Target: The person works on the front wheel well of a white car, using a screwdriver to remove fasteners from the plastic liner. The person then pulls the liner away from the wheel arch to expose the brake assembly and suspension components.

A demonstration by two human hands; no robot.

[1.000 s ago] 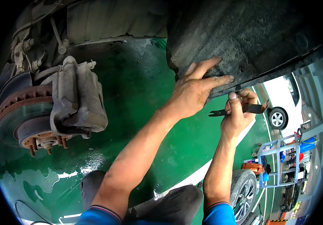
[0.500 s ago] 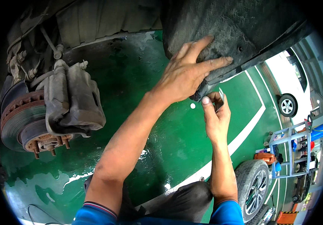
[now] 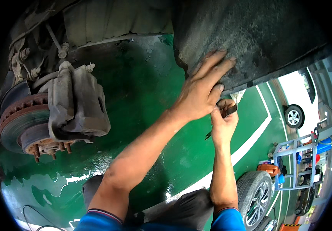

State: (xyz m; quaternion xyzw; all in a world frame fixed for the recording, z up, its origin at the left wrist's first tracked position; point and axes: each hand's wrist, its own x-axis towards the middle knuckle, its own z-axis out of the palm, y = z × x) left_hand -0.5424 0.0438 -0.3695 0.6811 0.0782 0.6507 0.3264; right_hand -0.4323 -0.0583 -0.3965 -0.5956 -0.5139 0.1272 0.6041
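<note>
Fingers stretched, my left hand lies against the dusty black wheel-arch liner, close to its lower edge. Just below, my right hand is closed around a thin, dark, flat hand tool. A narrow dark tip pokes out beneath that hand, on its left side; whether it belongs to the same tool I cannot tell. The part of the liner's edge between my two hands is mostly hidden by my fingers.
On the left hang a rusty brake disc with bare wheel studs and its grey caliper. An alloy wheel rests at the lower right. Beyond it are a grey metal cart and a white car. The green floor has wet patches.
My left hand has slid down and rightward along the liner, its fingers closer together. The tool in my right hand has turned, showing a dark face instead of a bright edge.
</note>
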